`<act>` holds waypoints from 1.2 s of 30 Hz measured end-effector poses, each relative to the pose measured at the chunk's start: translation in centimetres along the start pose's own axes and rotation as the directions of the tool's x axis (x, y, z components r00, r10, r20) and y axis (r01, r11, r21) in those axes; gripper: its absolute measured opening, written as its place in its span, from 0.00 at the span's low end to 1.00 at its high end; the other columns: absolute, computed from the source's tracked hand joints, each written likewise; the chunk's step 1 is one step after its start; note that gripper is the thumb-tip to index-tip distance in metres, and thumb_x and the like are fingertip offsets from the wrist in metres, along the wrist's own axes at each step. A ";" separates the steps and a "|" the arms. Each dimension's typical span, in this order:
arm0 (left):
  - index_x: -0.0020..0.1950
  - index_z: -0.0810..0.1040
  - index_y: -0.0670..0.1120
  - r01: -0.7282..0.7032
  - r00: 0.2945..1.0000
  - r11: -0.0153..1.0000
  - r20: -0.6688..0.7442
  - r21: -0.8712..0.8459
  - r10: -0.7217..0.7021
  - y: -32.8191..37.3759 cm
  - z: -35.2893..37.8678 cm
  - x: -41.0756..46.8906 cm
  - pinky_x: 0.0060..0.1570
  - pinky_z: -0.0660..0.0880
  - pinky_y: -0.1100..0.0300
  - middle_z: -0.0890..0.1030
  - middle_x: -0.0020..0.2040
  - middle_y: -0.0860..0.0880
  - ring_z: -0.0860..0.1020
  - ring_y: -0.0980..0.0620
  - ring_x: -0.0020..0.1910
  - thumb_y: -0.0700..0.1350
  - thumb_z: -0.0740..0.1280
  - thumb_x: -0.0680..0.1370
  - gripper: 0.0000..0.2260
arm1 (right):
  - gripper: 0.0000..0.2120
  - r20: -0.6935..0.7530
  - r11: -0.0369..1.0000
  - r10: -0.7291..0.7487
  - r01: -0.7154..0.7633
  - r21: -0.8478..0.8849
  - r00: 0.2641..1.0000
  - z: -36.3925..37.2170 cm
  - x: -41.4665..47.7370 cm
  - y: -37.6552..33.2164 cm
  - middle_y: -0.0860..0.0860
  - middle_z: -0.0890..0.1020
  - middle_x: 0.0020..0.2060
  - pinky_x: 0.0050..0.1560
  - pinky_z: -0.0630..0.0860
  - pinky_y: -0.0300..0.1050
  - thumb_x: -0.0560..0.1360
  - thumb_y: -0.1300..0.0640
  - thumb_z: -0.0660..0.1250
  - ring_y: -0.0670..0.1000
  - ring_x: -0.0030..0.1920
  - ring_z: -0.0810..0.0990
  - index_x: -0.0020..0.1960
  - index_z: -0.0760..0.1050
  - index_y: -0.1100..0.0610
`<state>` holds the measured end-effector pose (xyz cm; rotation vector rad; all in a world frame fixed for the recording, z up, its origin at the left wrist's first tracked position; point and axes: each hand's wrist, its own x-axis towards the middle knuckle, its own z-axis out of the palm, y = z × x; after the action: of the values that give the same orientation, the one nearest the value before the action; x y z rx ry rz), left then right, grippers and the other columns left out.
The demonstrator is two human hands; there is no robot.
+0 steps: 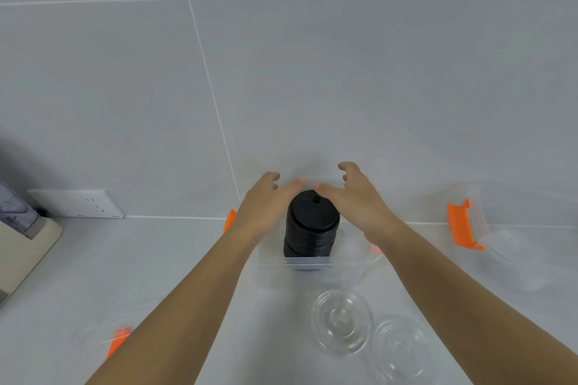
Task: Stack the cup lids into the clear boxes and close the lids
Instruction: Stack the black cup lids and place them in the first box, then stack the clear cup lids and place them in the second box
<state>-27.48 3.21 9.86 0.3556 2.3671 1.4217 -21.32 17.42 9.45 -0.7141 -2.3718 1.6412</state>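
On your white bench (175, 262), one clear box (350, 266) in front of you holds one stack of black cup lids (311, 228). Your two hands, left hand (266, 201) and right hand (353, 197), hover spread on either side of its top, gripping nothing. Two clear cup lids (342, 320) lie nearer you.

Kitchen or food-prep counter. Grey tiled wall (344, 72), pale worktop (156, 259), wall socket (78, 203) far left. Beige appliance (22, 247) at left edge.
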 end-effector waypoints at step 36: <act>0.76 0.51 0.49 -0.334 0.921 0.806 -0.014 0.488 0.389 -9.7 15.8 -17.2 0.73 0.47 0.59 0.56 0.77 0.52 0.52 0.53 0.76 0.60 0.58 0.77 0.33 | 0.37 -0.031 0.883 -0.101 0.076 -0.464 0.994 -5.5 -16.9 18.4 0.50 0.64 0.72 0.69 0.58 0.46 0.74 0.40 0.61 0.51 0.71 0.63 0.76 0.50 0.53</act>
<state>-5.54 4.61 -2.60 0.9266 2.8479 0.9830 0.94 19.14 -3.14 -0.6943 -2.7374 1.0041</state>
